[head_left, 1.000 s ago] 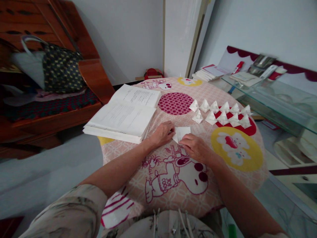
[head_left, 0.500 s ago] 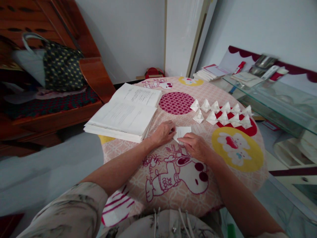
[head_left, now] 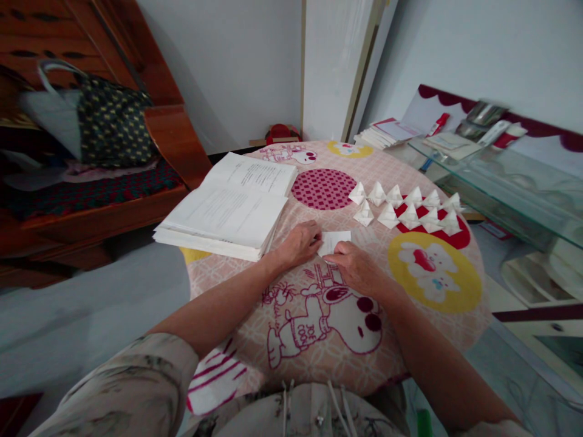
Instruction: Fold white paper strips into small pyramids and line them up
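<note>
A small white paper piece lies flat on the round table's cartoon-printed cloth. My left hand rests at its left edge, fingers curled against the paper. My right hand presses on its lower edge with fingers bent together. Beyond them, several folded white paper shapes stand in two rows on the cloth. An open book lies to the left of my left hand.
A glass shelf unit with papers and small items stands at the right. A stack of booklets sits behind the table. At the left is a wooden bench with a dark patterned bag.
My right hand has slid a little left along the paper's lower edge. My left hand stays at the paper's left edge.
</note>
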`<state>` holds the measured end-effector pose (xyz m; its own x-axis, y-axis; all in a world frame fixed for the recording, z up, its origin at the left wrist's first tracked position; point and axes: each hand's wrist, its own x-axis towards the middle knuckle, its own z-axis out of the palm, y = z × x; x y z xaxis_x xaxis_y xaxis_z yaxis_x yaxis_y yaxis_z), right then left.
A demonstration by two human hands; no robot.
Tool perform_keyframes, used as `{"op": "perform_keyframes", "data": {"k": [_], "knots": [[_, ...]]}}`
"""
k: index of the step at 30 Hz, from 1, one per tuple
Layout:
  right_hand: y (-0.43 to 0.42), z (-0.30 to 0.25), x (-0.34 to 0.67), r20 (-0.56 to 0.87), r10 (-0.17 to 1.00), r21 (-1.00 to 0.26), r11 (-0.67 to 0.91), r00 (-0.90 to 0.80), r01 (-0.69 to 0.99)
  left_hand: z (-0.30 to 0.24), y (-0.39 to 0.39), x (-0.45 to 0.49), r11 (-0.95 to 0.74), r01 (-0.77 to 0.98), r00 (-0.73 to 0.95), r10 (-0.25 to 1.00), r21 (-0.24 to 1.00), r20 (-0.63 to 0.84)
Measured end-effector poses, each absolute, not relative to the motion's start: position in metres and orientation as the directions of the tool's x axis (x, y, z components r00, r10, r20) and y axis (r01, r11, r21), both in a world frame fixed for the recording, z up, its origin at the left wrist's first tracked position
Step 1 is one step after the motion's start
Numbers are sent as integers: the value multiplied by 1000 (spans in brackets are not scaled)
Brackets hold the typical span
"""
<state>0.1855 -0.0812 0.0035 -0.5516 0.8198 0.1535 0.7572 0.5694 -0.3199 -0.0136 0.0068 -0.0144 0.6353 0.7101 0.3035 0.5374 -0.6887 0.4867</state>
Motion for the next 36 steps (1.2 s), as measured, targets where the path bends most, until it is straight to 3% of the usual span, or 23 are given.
{"op": "perform_keyframes", "data": {"k": [23, 32, 36], "knots": [[-85, 4, 178, 91, 822, -163, 569, -562, 806, -16, 9, -10, -626, 589, 586, 766, 512, 263], [-91, 6, 174, 125, 817, -113, 576, -563, 810, -14, 8, -9, -614, 602, 577, 777, 511, 253], [-87, 4, 175, 173, 778, -156, 627, -604, 763, -13, 8, -8, -614, 606, 577, 777, 507, 251]]}}
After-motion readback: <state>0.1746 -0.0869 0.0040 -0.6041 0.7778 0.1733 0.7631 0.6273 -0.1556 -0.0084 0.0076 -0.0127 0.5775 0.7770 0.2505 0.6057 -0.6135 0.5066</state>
